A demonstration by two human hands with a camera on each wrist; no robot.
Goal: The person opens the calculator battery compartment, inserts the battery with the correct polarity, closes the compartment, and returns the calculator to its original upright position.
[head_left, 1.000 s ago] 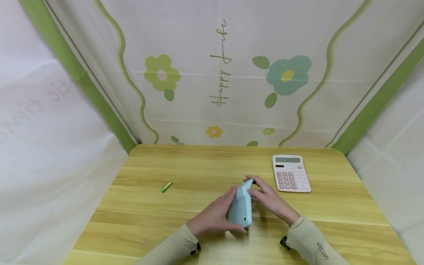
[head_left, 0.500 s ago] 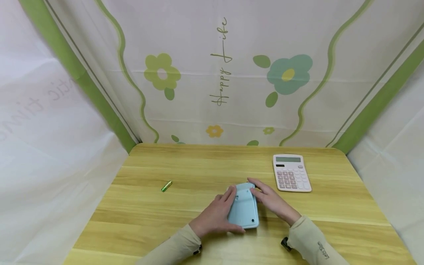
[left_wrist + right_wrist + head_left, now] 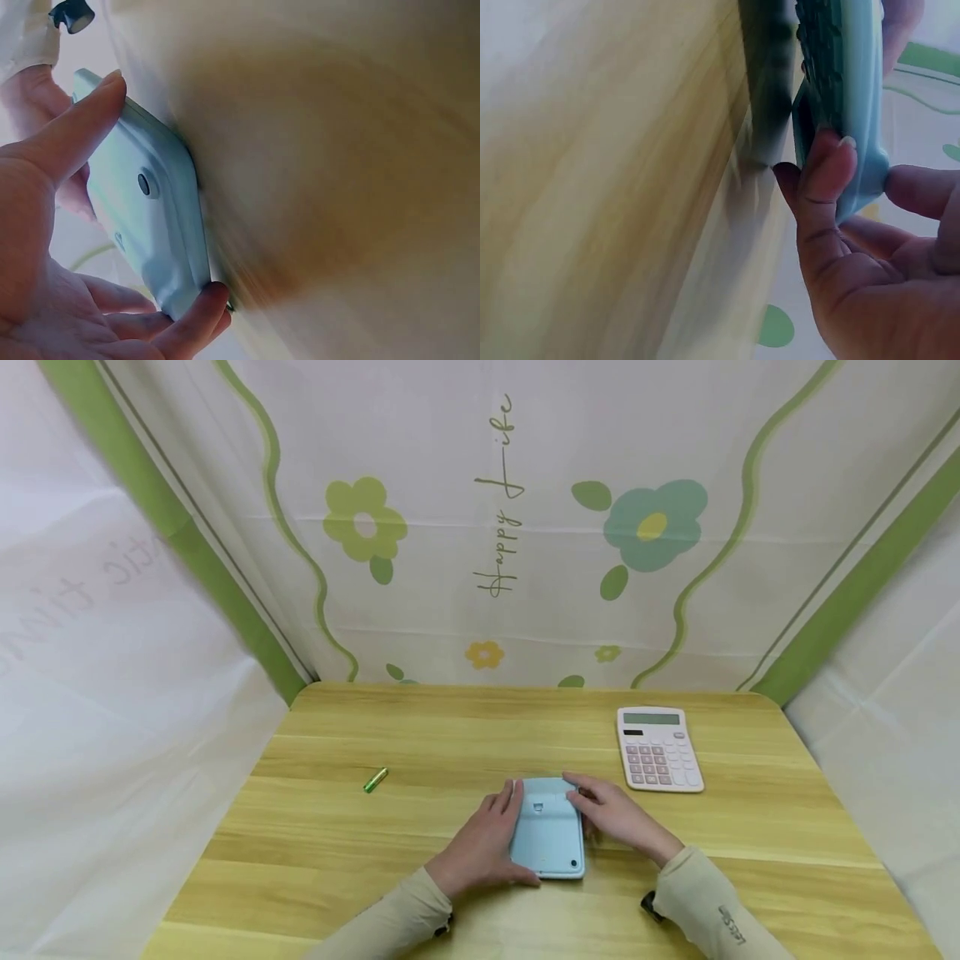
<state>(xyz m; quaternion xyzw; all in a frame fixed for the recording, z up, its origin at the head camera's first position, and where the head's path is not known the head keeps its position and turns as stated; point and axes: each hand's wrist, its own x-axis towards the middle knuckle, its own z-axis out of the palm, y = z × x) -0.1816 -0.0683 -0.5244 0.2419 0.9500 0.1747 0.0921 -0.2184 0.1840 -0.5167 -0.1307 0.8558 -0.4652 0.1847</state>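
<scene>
A light blue calculator (image 3: 549, 839) is held back side up in front of me, its keys facing down in the right wrist view. A small latch and a dark round spot show on its back. My left hand (image 3: 480, 847) grips its left side, thumb at the near edge and fingers toward the far end. With thumb and fingers, my right hand (image 3: 618, 817) pinches the far right edge. The right wrist view shows a gap between the keys and the tabletop. The screen is hidden from the head view.
A green battery (image 3: 376, 780) lies on the wooden table (image 3: 300, 860) to the left. At the back right lies a pale pink calculator (image 3: 660, 750), face up. A flowered curtain (image 3: 435, 593) hangs behind the table, with white cloth at both sides.
Between both hands, the blue calculator has turned from nearly edge-on to back side up, facing me. The right hand has shifted slightly toward me. The battery and pink calculator stay put.
</scene>
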